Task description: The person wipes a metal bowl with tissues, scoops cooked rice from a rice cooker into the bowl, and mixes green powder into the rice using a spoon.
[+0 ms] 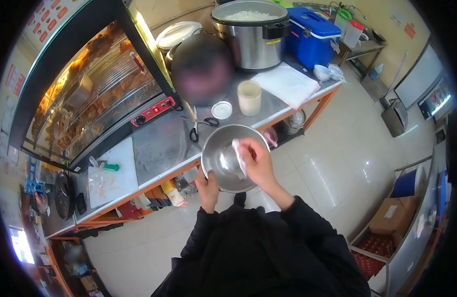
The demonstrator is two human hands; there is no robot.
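Observation:
A shiny metal mixing bowl (221,143) is held tilted in front of me, at the counter's front edge. My left hand (207,190) grips its near left rim, fingers partly hidden by the bowl. My right hand (256,161) is closed on a crumpled white tissue (238,157) over the right inside of the bowl. Whether the tissue touches the metal I cannot tell. Behind the bowl lie black-handled scissors (195,132), a small white dish (221,110) and a pale cylindrical jar (249,98).
A lit glass warming cabinet (97,84) with browned food stands left. At the back are a large rice cooker (251,44) and a blue cooler box (310,39). White cloth (285,83) lies on the right of the counter, a cutting board (124,173) on the left.

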